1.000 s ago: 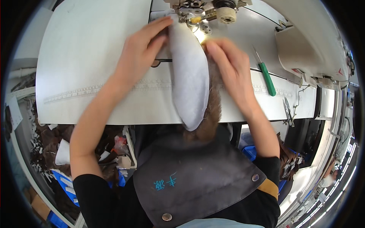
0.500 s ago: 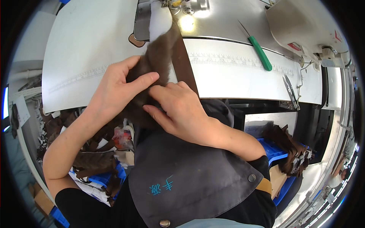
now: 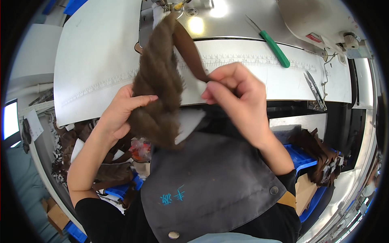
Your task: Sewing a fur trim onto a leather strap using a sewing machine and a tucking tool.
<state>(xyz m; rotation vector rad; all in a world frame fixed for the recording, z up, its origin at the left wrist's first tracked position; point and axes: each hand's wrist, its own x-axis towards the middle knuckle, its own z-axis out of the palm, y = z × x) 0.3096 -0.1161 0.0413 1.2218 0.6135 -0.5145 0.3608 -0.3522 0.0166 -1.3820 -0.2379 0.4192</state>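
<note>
A piece of long brown fur [image 3: 158, 89] with a white backing [image 3: 188, 121] hangs from the sewing machine's needle area [image 3: 166, 6] down past the table's front edge. My left hand [image 3: 125, 109] grips the fur's left side, thumb across the pile. A flat dark-brown strip [image 3: 187, 52] runs from the top of the fur down to my right hand [image 3: 235, 97], which pinches its lower end between thumb and fingers, with the other fingers curled.
A green-handled awl [image 3: 275, 50] and metal thread snips [image 3: 315, 91] lie right of my hands on the white ruled table [image 3: 89, 56]. The machine's arm [image 3: 314, 18] stands at upper right. Below the table are blue bins [image 3: 300, 156] with brown scraps [image 3: 324, 166] and a cardboard box [image 3: 56, 214].
The fur has turned over from its white side to its pile. Since half a second ago, my right hand has left the fur and moved right, drawing the brown strip outward.
</note>
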